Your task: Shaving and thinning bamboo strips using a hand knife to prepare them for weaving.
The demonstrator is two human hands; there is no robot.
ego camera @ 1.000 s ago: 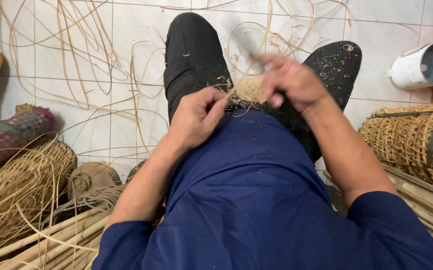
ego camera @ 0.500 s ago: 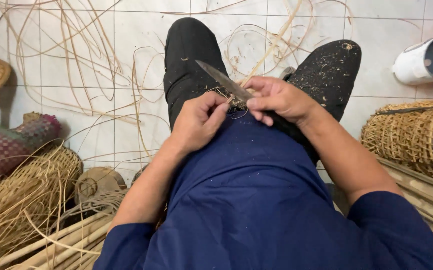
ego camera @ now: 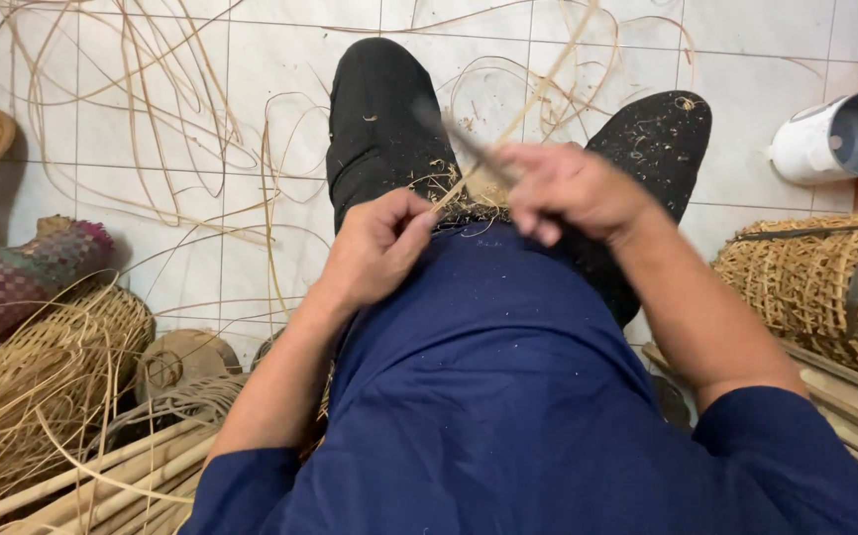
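White floor tiles [ego camera: 766, 248] spread beyond the black-trousered knees [ego camera: 379, 119], strewn with loose cane strands [ego camera: 152, 129], with woven baskets [ego camera: 825, 287] crowding both sides of the lap. On the lap, the left hand [ego camera: 379, 243] pinches a cane strip [ego camera: 508, 134] while the right hand [ego camera: 573, 188], closed on a blurred knife [ego camera: 464, 139], seems to be shaving it. Judged next: another stroke away from the lap, where open room lies only straight ahead

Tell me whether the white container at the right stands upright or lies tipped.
Tipped: the white container lies on its side on the tiled floor, its open mouth showing.
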